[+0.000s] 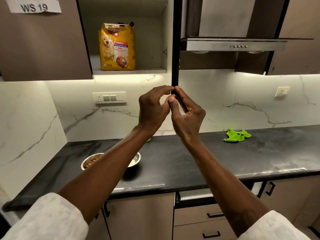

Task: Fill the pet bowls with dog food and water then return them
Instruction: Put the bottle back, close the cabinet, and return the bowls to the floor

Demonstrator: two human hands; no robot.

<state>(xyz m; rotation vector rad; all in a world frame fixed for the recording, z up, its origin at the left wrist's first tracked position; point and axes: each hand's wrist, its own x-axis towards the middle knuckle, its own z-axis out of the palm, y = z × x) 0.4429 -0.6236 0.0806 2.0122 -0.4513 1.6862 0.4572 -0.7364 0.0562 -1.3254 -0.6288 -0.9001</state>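
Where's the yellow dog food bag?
In the head view, the yellow dog food bag stands upright on the open white wall cabinet's shelf, upper left, above the round steel bowl.

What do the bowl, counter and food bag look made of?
Bowl: likely stainless steel, shiny, reflecting light.
Counter: dark stone or stone-look laminate, semi-gloss, grey veining.
Food bag: glossy printed plastic, probably, creased at the top.

kibble-filled steel bowl [134, 161], upright yellow food bag [117, 47]
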